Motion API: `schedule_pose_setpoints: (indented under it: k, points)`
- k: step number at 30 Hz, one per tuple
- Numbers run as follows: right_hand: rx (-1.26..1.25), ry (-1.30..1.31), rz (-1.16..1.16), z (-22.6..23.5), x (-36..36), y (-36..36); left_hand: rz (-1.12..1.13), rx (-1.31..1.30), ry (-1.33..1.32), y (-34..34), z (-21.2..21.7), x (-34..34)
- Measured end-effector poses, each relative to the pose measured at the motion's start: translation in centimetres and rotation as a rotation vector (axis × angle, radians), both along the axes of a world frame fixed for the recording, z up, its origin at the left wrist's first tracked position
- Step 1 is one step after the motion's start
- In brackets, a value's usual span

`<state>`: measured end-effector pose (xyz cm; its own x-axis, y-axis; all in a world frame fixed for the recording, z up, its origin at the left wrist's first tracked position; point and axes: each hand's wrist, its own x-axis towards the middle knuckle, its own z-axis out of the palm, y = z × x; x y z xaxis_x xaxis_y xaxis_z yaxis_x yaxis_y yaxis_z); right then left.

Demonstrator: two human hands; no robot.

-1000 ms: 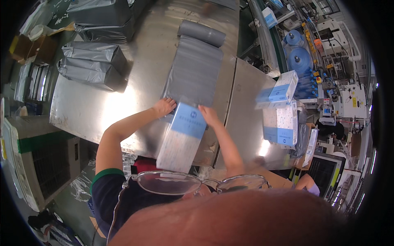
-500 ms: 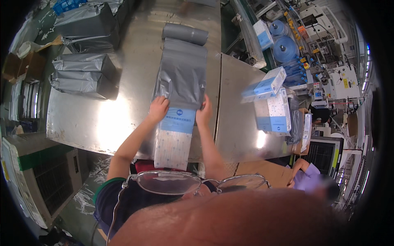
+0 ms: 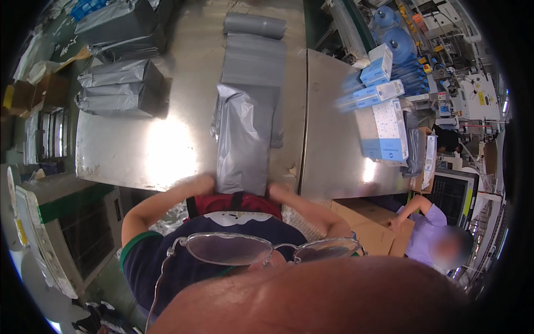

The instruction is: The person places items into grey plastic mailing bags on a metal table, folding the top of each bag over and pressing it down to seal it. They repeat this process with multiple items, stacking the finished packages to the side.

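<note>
A grey plastic bag [image 3: 243, 145] lies lengthwise in front of me. It now covers the blue-and-white pack, whose boxy shape shows through the film, and its near end meets the red cloth [image 3: 201, 204] at my waist. Beside that end on the left is my left hand [image 3: 203, 183]; my right hand [image 3: 276, 191] is at the opposite side. Both are smeared by motion, so their fingers and any grip on the film do not show clearly. Beyond the bag, more flat grey film [image 3: 253, 60] runs back to a grey roll [image 3: 255, 25].
Filled grey parcels [image 3: 119, 92] stand at the left of the metal table [image 3: 186, 100]. Blue-and-white packs [image 3: 384, 131] are piled on the right-hand table. A person in a purple top [image 3: 425, 228] handles a cardboard box [image 3: 361, 227] at the lower right. Machinery stands behind.
The grey bag has come toward me over the blue-and-white pack and hides it. Both hands have moved back from the pack's middle to its near end. The whole view has shifted slightly.
</note>
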<state>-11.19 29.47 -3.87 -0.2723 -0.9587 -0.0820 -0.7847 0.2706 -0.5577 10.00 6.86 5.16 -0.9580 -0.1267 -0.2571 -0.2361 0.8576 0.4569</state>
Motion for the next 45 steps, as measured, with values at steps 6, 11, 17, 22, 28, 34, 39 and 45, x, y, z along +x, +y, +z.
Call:
schedule_pose_setpoints:
  k: [6, 11, 17, 22, 28, 34, 39, 45]
  points:
    - [0.622, -0.119, 0.291, 10.4, -2.2, -3.3, 0.517, 0.407, 0.120, -0.8, -2.0, -0.1]
    - [0.646, -0.074, 0.020, 14.8, 1.3, -3.4, 0.882, 0.690, 0.237, 1.6, -2.8, 1.8]
    - [-0.210, -0.434, 0.012, 11.0, 7.5, -11.0, 0.817, 0.813, 0.311, 2.7, -2.7, 2.2]
    - [-0.299, -0.508, -0.097, 7.1, 8.8, -12.8, 0.735, 0.741, 0.419, 2.7, -7.0, 2.3]
    - [0.907, -0.012, 0.292, 6.2, 1.3, 12.2, 0.692, 0.411, 0.183, 2.4, -1.6, 2.4]
    - [0.252, 0.566, 0.461, 14.2, -3.1, -1.8, -0.304, -0.539, 0.276, -2.7, 0.9, -0.7]
    - [-0.152, 0.355, 0.423, 9.3, -7.5, -5.9, 0.122, 0.016, 0.654, -5.8, -0.8, -3.6]
    - [-0.380, -0.140, -0.469, 10.4, -7.8, -11.8, 1.135, 0.737, 0.453, -7.1, -1.4, -8.2]
